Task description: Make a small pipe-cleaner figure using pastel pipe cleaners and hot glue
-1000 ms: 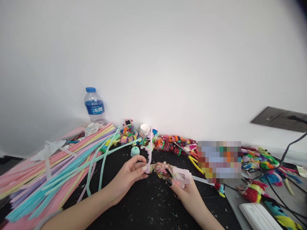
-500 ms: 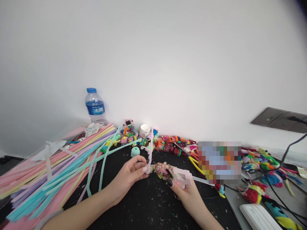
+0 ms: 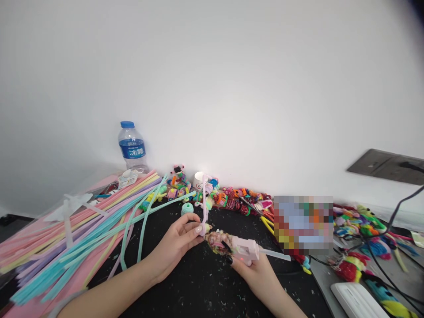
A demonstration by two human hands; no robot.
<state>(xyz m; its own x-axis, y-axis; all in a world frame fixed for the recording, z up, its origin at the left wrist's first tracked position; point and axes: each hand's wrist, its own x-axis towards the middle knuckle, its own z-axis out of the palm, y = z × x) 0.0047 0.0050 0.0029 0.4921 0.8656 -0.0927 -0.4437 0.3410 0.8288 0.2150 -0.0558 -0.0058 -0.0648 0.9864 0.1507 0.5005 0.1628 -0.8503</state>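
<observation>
My left hand (image 3: 183, 234) pinches a lilac pipe cleaner (image 3: 204, 198), coiled at the fingertips, with its free length standing upright. In my right hand (image 3: 253, 274) is a pink hot glue gun (image 3: 243, 249); a clear glue stick (image 3: 274, 254) juts from its back. Fuzzy, multicoloured residue covers the gun's front, and a small red light glows on its side. The nozzle end points left, close beside the coiled part; whether it touches cannot be made out. Just behind my left hand sits a mint-green coil (image 3: 187, 208) on the black mat (image 3: 188, 287).
Bundled pastel pipe cleaners (image 3: 99, 225) cover the left side. A water bottle (image 3: 131, 148) and a paper cup (image 3: 199, 179) stand near the wall, beside small fuzzy figures (image 3: 232, 201). On the right lie a white device (image 3: 359, 300), dark cables (image 3: 376, 260) and more coloured pieces (image 3: 361, 223).
The glue gun in my right hand has shifted left and slightly down. My left hand has turned the lilac pipe cleaner a little, its upright length moving left.
</observation>
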